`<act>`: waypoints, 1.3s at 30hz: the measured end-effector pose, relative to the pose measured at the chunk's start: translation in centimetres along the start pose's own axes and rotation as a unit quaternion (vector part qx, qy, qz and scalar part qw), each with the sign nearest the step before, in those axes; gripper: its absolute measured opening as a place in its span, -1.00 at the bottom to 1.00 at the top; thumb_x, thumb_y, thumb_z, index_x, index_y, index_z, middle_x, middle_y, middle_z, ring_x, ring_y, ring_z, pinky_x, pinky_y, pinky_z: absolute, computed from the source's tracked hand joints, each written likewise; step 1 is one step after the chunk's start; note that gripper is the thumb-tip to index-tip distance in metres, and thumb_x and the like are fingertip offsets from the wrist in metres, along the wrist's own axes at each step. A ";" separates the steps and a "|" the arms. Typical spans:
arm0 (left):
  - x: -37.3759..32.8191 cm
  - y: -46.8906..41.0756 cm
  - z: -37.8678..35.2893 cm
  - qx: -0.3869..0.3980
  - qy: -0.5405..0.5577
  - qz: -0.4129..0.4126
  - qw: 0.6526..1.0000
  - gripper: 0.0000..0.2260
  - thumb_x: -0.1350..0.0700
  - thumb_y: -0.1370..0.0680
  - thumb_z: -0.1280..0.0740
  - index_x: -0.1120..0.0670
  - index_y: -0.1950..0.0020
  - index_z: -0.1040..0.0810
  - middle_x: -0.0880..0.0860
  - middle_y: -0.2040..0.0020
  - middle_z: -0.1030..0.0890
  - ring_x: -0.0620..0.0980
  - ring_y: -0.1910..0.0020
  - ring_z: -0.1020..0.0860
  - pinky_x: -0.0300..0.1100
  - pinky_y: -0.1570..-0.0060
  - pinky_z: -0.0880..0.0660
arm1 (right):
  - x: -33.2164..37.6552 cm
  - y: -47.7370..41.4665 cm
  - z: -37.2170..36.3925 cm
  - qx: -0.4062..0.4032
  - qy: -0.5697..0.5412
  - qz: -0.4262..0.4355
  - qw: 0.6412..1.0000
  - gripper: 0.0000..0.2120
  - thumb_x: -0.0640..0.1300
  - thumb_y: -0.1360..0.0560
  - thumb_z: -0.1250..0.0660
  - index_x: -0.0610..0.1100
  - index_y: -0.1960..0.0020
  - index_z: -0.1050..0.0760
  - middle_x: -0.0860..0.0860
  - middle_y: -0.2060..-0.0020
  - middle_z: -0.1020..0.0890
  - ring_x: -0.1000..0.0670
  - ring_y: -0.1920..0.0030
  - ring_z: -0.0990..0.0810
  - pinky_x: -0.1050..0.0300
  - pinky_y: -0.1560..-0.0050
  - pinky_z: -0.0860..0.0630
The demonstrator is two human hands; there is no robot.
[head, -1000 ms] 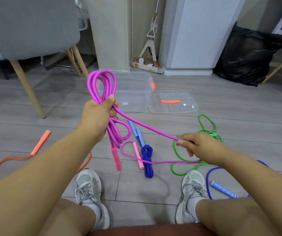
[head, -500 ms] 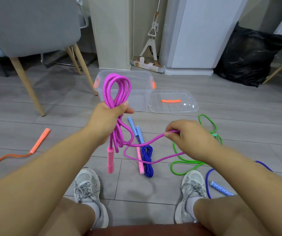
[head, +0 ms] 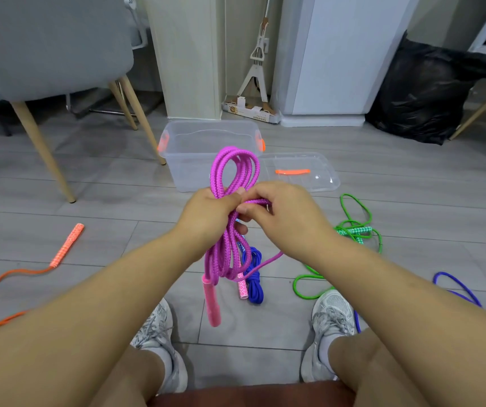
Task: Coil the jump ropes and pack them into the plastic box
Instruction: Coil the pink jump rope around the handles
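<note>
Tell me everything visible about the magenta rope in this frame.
The magenta rope is braided cord, folded into several long loops. The left hand grips the bundle mid-length: loops stand above the fist, before the box, others hang below. The right hand pinches a strand beside it. One pink handle dangles; the second handle sits low beside the blue rope, joined by a loose strand.

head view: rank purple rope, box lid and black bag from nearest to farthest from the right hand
1. purple rope: held in the right hand.
2. box lid: on the floor ahead.
3. black bag: far back, on the right.
</note>
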State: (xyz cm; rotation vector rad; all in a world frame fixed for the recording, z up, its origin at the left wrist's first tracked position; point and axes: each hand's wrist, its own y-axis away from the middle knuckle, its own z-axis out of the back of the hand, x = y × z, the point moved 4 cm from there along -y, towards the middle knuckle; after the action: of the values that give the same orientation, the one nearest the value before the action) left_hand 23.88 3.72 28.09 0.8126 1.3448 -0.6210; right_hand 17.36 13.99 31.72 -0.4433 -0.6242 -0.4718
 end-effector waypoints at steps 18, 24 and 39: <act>-0.6 -0.7 4.2 -0.073 0.080 -0.007 0.994 -0.73 0.01 -0.57 -0.29 0.08 0.29 -0.37 -0.05 0.56 -0.35 -0.09 0.58 -0.24 -0.19 0.42 -0.22 | -6.5 2.3 2.7 0.018 0.044 -0.115 0.992 -0.75 0.08 -0.48 -0.32 -0.07 0.24 -0.52 0.03 0.47 -0.38 0.04 0.41 -0.35 0.11 0.33 -0.30; 0.1 -0.9 5.8 -0.082 0.051 -0.027 0.995 -0.71 0.01 -0.45 -0.43 0.05 0.32 -0.37 -0.02 0.49 -0.28 -0.07 0.53 -0.23 -0.20 0.44 -0.21 | -8.9 3.4 3.8 0.013 0.052 -0.108 0.993 -0.85 -0.13 -0.57 -0.22 -0.09 -0.03 -0.56 0.11 0.32 -0.45 0.14 0.25 -0.43 0.37 0.20 -0.32; -0.3 -0.5 1.6 -0.069 0.031 -0.059 0.995 -0.77 0.09 -0.53 -0.34 0.13 0.30 -0.47 0.02 0.43 -0.47 -0.08 0.49 -0.41 -0.20 0.39 -0.39 | -3.1 0.2 0.7 -0.107 -0.196 -0.146 0.964 -0.85 -0.21 -0.49 -0.35 -0.02 0.21 -0.48 0.04 0.34 -0.54 0.16 0.50 -0.52 0.24 0.48 -0.41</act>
State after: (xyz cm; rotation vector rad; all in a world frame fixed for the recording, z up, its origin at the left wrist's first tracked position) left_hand 24.39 2.14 28.38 0.6499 1.4838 -0.5917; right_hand 14.95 15.43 30.20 -0.6636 -1.0360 -0.7463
